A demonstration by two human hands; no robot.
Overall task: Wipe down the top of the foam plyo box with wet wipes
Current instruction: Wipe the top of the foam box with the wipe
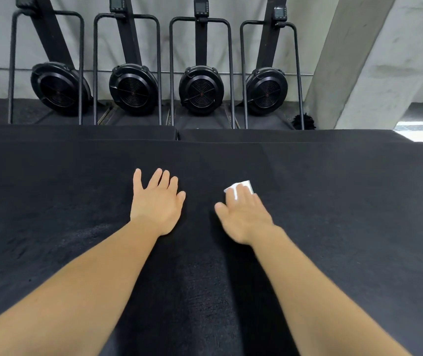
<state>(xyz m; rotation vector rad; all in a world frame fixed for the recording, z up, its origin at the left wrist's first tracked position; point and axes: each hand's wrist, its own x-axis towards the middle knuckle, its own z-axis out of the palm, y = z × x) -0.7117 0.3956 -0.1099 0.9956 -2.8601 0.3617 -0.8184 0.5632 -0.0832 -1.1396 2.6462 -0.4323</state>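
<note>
While left hand (157,201) lies flat on box (51,191), right hand (245,217) presses wipe (246,185)

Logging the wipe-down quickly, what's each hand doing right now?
Left hand: open, resting flat on the plyo box top, fingers spread.
Right hand: open, fingers pressing the wet wipe onto it; slightly blurred.

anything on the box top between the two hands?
No. Head view shows only bare black box top between the left hand and the right hand, which presses the wet wipe.
</note>
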